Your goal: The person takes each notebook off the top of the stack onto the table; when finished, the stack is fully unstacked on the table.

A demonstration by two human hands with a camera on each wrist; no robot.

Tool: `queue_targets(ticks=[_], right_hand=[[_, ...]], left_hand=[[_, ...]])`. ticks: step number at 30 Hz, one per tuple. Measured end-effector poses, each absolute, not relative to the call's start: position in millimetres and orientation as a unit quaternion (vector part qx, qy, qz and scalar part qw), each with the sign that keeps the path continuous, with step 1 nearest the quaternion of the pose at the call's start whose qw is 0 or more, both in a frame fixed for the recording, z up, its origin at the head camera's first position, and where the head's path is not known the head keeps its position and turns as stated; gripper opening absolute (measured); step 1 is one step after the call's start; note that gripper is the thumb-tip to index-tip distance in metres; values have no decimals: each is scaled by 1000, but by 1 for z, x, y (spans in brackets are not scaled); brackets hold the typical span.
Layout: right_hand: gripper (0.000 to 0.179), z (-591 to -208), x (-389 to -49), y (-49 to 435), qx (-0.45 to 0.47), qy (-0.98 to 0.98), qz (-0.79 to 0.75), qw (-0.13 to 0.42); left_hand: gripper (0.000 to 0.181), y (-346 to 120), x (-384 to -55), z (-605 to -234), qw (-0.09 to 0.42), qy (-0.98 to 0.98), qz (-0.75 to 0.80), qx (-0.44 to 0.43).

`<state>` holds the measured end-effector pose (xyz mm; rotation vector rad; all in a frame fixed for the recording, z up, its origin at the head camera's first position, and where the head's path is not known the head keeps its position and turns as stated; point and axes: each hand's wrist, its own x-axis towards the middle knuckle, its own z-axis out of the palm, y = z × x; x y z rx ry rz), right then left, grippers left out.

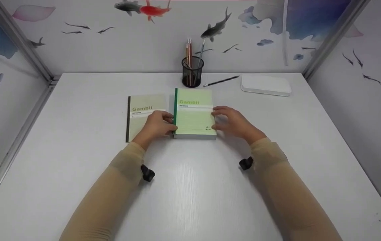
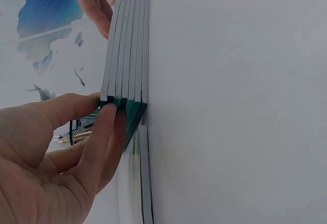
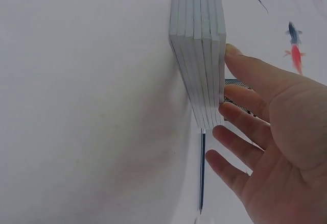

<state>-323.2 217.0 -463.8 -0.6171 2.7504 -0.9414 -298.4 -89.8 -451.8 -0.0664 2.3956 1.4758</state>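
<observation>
A neat stack of several notebooks (image 1: 194, 117), the top one light green with a green spine, lies flat in the middle of the white table. Against its spine side my left hand (image 1: 158, 125) rests its thumb and fingertips. From the opposite side, my right hand (image 1: 232, 121) touches the page edges near the top with thumb and fingers spread. The right wrist view shows these fingers (image 3: 240, 147) loosely bent beside the stacked edges. Partly under my left hand is a single beige notebook (image 1: 143, 102) with a black spine, just left of the stack.
Behind the stack stands a black mesh cup (image 1: 192, 72) of pencils. A dark pencil (image 1: 222, 81) lies to its right, followed by a flat white box-like object (image 1: 266, 85). Patterned wall panels (image 1: 93, 50) border the back and sides.
</observation>
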Motion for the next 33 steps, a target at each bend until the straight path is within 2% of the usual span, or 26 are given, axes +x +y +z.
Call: queue_targets(ticks=[13,22,33], right_hand=[[55,-467,-326,223,-204,916,-335,88],[55,-466,-327,223,-185,918,-334,107],[57,-466,-326,223,-181,920,-330,110]], left_hand=[[57,-105,-300,-450,201,808,551,-44],[59,-119,-302,-456,240,769,593,-7],[55,-130,-298,-455,233,707,668,2]])
